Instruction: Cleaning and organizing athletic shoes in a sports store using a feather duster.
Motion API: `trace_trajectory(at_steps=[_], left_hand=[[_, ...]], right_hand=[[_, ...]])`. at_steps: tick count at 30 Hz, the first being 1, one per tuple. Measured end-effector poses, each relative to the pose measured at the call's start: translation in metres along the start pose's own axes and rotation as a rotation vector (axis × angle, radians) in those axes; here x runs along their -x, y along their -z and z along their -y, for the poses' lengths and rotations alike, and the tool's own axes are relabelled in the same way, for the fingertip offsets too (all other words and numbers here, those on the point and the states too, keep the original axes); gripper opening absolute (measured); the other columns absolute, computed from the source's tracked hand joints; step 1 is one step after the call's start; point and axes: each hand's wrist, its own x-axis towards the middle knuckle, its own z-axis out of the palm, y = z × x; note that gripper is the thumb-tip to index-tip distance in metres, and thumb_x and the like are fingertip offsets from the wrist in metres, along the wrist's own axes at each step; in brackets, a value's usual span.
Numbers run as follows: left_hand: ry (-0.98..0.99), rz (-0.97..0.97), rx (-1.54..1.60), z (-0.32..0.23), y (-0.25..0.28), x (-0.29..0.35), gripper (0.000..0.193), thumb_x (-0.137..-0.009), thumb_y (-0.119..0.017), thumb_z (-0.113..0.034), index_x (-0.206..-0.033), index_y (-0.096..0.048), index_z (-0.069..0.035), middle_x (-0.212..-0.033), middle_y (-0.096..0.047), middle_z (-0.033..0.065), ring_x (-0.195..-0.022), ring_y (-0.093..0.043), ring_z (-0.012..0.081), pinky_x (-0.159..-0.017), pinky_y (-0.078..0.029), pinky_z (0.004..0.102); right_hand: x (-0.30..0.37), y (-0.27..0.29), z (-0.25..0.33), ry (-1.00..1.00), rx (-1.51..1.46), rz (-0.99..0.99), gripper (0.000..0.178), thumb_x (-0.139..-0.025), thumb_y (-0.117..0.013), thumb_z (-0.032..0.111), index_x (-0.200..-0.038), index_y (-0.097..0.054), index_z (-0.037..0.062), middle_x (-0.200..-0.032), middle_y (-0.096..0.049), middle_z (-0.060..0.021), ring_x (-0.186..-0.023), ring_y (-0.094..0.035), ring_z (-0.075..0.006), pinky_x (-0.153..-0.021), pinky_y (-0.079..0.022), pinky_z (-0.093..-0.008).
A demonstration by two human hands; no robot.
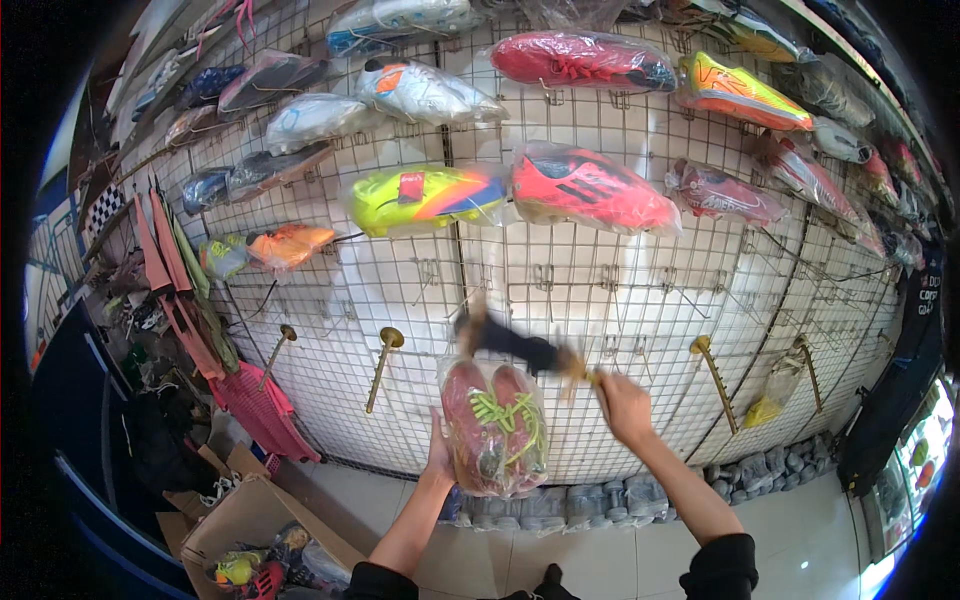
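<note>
In my left hand (437, 452) is a clear plastic bag holding a pair of dark red shoes (465, 410) with lime-green laces. The fingers wrap its left edge, partly behind it. My right hand (625, 408) grips the end of a light-coloured handle. That handle belongs to a long dark brush (520, 345), smeared by motion, whose far end passes just above the bagged shoes. Whether the brush touches the bag, I cannot tell.
A wire grid wall (600, 290) fills the space ahead, hung with bagged shoes such as a yellow-green one (425, 198) and a pink one (595, 190). Metal display arms (385, 370) jut outward. An open cardboard box (235, 520) with shoes stands lower left; grey dumbbells (590, 505) line the wall's foot.
</note>
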Motion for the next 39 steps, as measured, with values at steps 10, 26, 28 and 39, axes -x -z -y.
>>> trace_trajectory(at_steps=[10, 26, 28, 39], left_hand=[[0.067, 0.022, -0.240, 0.048, -0.030, -0.011, 0.073, -0.081, -0.038, -0.065, -0.130, -0.039, -0.011, -0.127, -0.046, 0.0102, -0.112, -0.047, 0.0261, -0.095, -0.039, 0.0434], [0.138, -0.018, -0.303, 0.199, -0.033, -0.072, 0.064, -0.082, -0.042, -0.060, -0.121, -0.046, -0.009, -0.112, -0.055, 0.0110, -0.098, -0.056, 0.0254, -0.085, -0.046, 0.0399], [0.150, 0.119, -0.132, 0.176, -0.115, -0.022, 0.068, -0.082, -0.042, -0.060, -0.127, -0.041, -0.009, -0.116, -0.054, 0.0101, -0.101, -0.054, 0.0243, -0.086, -0.046, 0.0385], [0.089, 0.013, -0.128, 0.218, -0.158, -0.009, 0.064, -0.083, -0.043, -0.057, -0.127, -0.043, -0.011, -0.118, -0.052, 0.0070, -0.107, -0.050, 0.0232, -0.092, -0.041, 0.0397]], right_hand=[[0.053, 0.044, 0.018, 0.157, 0.016, 0.061, 0.027, -0.081, -0.058, 0.021, -0.107, -0.054, 0.0146, -0.061, -0.046, -0.0040, -0.052, -0.051, -0.0198, -0.042, -0.043, -0.0330], [0.179, 0.161, -0.120, -0.091, -0.166, 0.147, 0.022, -0.081, -0.058, 0.024, -0.098, -0.061, 0.0094, -0.062, -0.055, -0.0083, -0.053, -0.056, -0.0255, -0.049, -0.044, -0.0361], [0.179, 0.154, -0.114, -0.245, -0.232, 0.058, 0.022, -0.082, -0.058, 0.024, -0.098, -0.061, 0.0084, -0.062, -0.056, -0.0095, -0.053, -0.056, -0.0261, -0.049, -0.043, -0.0365], [0.228, 0.126, -0.098, -0.967, -0.932, 0.064, 0.021, -0.090, -0.047, 0.023, -0.099, -0.056, 0.0051, -0.051, -0.043, 0.0027, -0.040, -0.037, -0.0049, -0.035, -0.027, -0.0221]])
